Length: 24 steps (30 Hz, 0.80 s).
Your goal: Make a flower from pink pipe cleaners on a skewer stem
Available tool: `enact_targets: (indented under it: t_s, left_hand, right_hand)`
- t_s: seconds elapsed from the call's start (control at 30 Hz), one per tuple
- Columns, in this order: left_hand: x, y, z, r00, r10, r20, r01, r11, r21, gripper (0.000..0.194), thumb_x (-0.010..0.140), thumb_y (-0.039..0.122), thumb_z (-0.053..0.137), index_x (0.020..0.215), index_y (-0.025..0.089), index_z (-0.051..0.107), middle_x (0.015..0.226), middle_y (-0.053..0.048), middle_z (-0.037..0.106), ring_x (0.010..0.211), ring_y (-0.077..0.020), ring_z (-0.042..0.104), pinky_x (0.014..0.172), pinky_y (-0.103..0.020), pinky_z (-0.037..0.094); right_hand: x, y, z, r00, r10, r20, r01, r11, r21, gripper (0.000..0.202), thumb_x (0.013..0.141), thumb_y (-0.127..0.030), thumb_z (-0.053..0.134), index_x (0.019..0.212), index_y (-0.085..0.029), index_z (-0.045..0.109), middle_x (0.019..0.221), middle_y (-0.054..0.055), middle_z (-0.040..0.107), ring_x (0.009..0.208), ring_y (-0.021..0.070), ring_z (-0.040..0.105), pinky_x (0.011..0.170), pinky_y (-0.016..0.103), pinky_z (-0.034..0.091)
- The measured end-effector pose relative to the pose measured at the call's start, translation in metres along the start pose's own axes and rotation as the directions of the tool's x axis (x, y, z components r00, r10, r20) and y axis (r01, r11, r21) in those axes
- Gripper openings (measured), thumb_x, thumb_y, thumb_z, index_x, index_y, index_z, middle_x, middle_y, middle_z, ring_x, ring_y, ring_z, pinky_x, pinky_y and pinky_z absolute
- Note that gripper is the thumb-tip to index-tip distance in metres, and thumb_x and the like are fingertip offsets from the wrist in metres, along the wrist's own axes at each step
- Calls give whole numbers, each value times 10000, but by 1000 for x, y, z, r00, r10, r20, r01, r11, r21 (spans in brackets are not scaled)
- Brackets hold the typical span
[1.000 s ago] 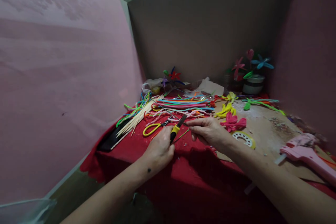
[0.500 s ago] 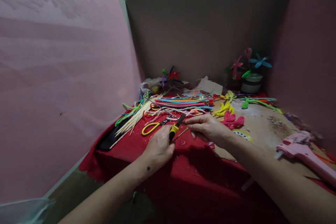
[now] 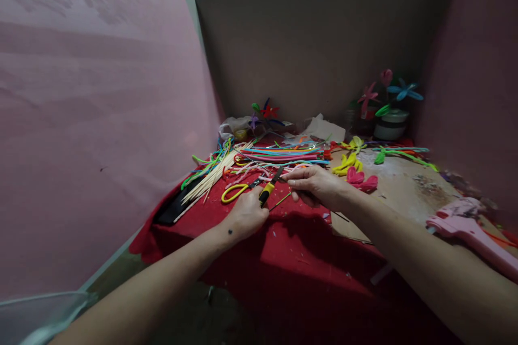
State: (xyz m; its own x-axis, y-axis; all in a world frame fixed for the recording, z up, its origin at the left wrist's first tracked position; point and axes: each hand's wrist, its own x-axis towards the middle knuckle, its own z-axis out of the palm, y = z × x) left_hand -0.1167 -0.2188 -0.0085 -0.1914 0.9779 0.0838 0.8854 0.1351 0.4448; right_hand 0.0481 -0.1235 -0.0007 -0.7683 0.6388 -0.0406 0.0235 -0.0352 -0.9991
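Observation:
My left hand [image 3: 247, 211] is closed around the yellow and black handle of a utility knife [image 3: 266, 194], its dark blade pointing up and away. Just right of the blade, my right hand [image 3: 313, 186] pinches a thin dark stick [image 3: 259, 164] between thumb and fingers. The stick slants up and left behind the knife; whether the blade touches it I cannot tell. Yellow-handled scissors [image 3: 234, 193] lie beside my left hand. Below the right fingertips a short green piece [image 3: 280, 201] rests on the red cloth [image 3: 291, 248].
Wooden skewers [image 3: 210, 178] lie over a black flat object [image 3: 172, 210] on the left. Coloured pipe cleaners [image 3: 283, 154] spread behind the hands. On the right are pink fuzzy loops [image 3: 361, 179], cardboard [image 3: 399, 199] and a pink glue gun [image 3: 465, 226]. Fuzzy flowers [image 3: 404, 90] stand behind.
The view has shifted slightly. My right hand has slid a little to the right with the stick, and a thin dark end now shows beyond my right wrist. The left hand still grips the knife.

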Motion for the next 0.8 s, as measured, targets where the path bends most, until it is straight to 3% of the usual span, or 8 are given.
enact_targets:
  t_s: [0.13, 0.23, 0.33, 0.43, 0.53, 0.67, 0.8]
  left_hand:
    - [12, -2, -8, 999, 28, 41, -26, 999, -47, 125, 593, 102, 469, 693, 177, 482, 608, 20, 493, 559, -119, 451, 524, -224, 332]
    - [29, -2, -15, 999, 38, 26, -35, 992, -125, 118, 593, 121, 497, 697, 176, 490, 611, 26, 501, 548, -108, 460, 504, -211, 340]
    - [47, -5, -13, 998, 2, 70, 18, 958, -285, 142, 569, 118, 521, 691, 176, 479, 590, 32, 516, 522, -103, 488, 488, -203, 363]
    - [57, -9, -3, 984, -37, 172, 98, 926, -364, 116, 591, 137, 504, 692, 174, 463, 500, 35, 511, 436, -115, 500, 440, -216, 387]
    - [58, -11, 2, 977, -38, 208, 124, 900, -417, 80, 608, 142, 480, 672, 172, 441, 485, 27, 517, 412, -119, 509, 421, -225, 406]
    - [55, -11, 2, 983, -38, 182, 120, 880, -461, 121, 579, 110, 482, 659, 177, 420, 465, 40, 498, 389, -107, 485, 390, -206, 376]
    - [56, -12, 3, 987, -16, 159, 86, 893, -443, 99, 600, 119, 474, 651, 181, 416, 464, 41, 492, 402, -109, 493, 388, -199, 368]
  right_hand:
    - [3, -10, -4, 998, 4, 55, -4, 1000, -5, 211, 804, -307, 533, 881, -127, 609, 534, -5, 596, 293, 55, 408, 286, 178, 272]
    - [8, -24, -8, 1000, -11, 29, 11, 1000, -20, 137, 797, -241, 543, 877, -141, 589, 582, 10, 623, 343, 78, 480, 336, 195, 362]
    - [18, -35, -11, 999, -11, -34, 5, 988, -155, 55, 774, -154, 548, 810, -135, 585, 573, 16, 618, 362, 85, 505, 353, 197, 387]
    - [30, -35, -12, 991, 52, -124, -87, 952, -293, 156, 715, -80, 586, 858, -144, 590, 520, -10, 586, 337, 83, 489, 313, 177, 332]
    - [40, -31, -13, 984, 62, -167, -114, 939, -326, 267, 674, -52, 622, 914, -167, 599, 451, -37, 544, 341, 97, 502, 306, 167, 312]
    - [45, -35, -13, 991, 74, -114, -114, 908, -404, 105, 674, -36, 610, 663, -141, 616, 408, -7, 550, 298, 76, 456, 293, 168, 302]
    - [47, -44, -11, 991, 91, -95, -128, 832, -539, 283, 699, -56, 578, 429, -137, 546, 369, 23, 542, 263, 62, 408, 270, 174, 290]
